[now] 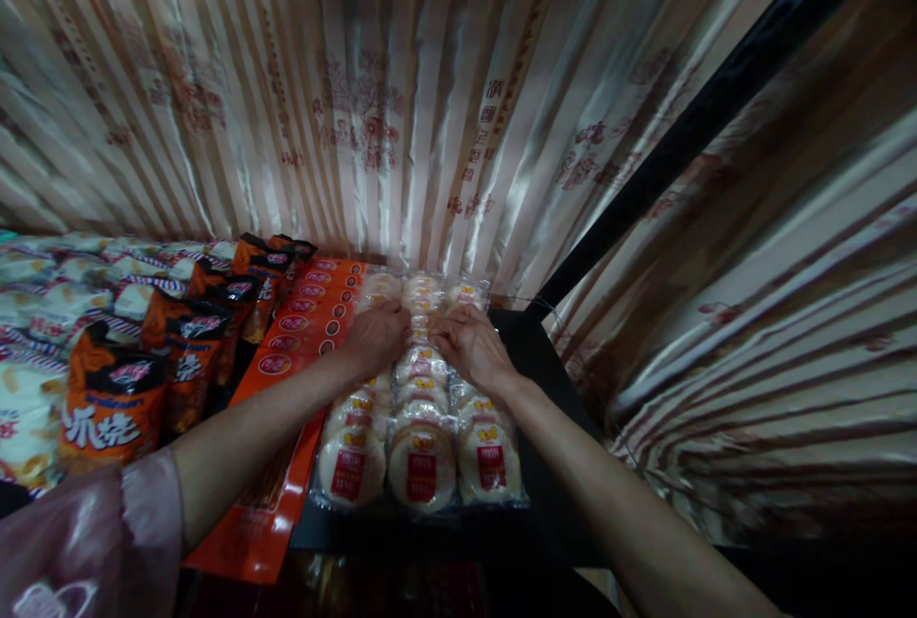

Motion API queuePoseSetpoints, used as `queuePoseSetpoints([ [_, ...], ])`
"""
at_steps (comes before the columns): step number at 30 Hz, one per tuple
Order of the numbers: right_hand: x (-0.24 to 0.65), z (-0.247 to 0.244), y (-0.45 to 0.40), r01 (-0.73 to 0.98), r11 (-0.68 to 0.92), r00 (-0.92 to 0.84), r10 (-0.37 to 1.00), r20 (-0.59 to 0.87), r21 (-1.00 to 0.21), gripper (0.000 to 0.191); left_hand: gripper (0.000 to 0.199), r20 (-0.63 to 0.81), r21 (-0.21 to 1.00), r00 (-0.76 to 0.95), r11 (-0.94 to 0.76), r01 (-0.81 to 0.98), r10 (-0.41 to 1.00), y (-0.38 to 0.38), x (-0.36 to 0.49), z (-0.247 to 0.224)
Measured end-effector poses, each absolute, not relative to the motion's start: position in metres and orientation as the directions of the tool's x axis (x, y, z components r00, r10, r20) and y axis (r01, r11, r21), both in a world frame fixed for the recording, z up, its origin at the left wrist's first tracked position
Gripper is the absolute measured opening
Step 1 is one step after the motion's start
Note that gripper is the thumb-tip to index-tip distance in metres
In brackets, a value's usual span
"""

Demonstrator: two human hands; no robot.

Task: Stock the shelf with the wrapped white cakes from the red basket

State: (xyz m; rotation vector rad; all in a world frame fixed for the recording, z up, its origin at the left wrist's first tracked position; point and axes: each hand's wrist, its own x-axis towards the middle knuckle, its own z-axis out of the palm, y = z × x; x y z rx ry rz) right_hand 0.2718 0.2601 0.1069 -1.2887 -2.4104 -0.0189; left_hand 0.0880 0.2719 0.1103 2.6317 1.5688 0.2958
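Rows of clear packets of round, pale crackers (422, 470) with red and yellow labels lie overlapping in three columns. My left hand (379, 339) reaches over the left column, its fingers curled onto the edge of a packet in the middle column. From the other side, my right hand (473, 346) has its fingers bent and closed at the same middle column. The two hands face each other a short gap apart. Dim light and the hands hide just where the fingertips grip.
An orange strip of flat packets (287, 360) lies left of the crackers. Beyond it stand orange and black snack bags (115, 408) and several white bags (29, 398). A black shelf (548, 446) carries the goods. Pleated curtains (373, 74) and a black slanted post (688, 131) close off the back and right.
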Motion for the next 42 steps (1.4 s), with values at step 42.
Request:
queuePoseSetpoints([
  [42, 0.274, 0.118, 0.236, 0.789, 0.568, -0.556, 0.822, 0.122, -0.233, 0.007, 0.02, 0.124, 0.127, 0.435, -0.449, 0.885, 0.892, 0.273, 0.091, 0.101],
])
